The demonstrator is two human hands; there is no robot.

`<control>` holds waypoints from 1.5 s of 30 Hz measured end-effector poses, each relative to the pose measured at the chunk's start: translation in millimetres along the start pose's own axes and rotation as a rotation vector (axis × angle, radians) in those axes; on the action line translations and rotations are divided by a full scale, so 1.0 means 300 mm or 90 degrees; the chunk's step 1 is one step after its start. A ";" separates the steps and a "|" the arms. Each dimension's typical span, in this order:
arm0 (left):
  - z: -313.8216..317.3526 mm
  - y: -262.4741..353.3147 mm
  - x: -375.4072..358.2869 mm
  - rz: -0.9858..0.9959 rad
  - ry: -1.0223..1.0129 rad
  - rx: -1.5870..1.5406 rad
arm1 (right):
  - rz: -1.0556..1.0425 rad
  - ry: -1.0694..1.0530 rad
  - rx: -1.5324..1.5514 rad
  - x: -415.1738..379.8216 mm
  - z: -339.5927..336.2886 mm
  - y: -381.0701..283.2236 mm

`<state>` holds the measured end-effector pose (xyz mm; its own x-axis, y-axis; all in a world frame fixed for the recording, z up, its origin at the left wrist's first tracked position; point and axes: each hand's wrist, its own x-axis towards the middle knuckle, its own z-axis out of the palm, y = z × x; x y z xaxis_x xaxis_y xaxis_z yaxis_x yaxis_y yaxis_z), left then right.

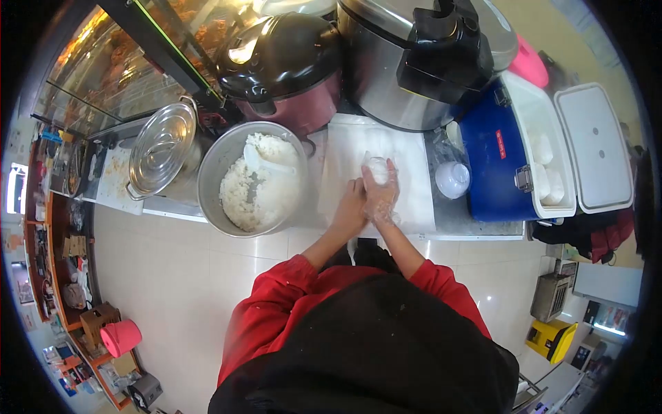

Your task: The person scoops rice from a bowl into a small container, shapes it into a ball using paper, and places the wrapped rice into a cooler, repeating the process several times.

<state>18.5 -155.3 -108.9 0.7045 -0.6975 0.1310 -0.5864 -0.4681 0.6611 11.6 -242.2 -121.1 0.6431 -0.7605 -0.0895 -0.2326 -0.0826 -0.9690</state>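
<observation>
On the white board (407, 148), keep the gloved right hand (380, 195) cupped around what looks like a wrapped rice ball (377, 168), left hand (350, 207), curled, steadying beside it.

I see the counter (476, 222) carrying a white sheet (407, 162), a steel bowl of rice (252, 181), a lidded steel pot (164, 150), a maroon cooker (286, 65), a large steel cooker (414, 58) and a blue cooler (514, 159).
</observation>
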 end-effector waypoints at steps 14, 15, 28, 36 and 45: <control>-0.257 0.372 -0.001 -0.191 0.013 -1.111 | -0.646 -0.061 -0.156 -0.073 -0.329 -0.404; -0.278 0.433 0.008 -0.230 0.006 -1.099 | -0.660 -0.032 -0.163 -0.066 -0.378 -0.452; -0.135 0.972 0.752 0.341 0.131 -0.258 | -0.581 0.004 -0.167 0.424 -1.146 -0.804; 0.196 0.987 0.927 0.274 -0.242 0.158 | -0.403 -0.182 -0.385 1.030 -1.178 -0.688; 0.238 0.963 0.929 0.248 -0.287 0.031 | -0.166 -0.443 -0.695 1.128 -0.858 -0.433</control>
<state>16.9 -523.7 65.9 0.2009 -0.9793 0.0239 -0.7927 -0.1482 0.5913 71.6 -654.8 33.8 0.9199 -0.1826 -0.3470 -0.2999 -0.8978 -0.3225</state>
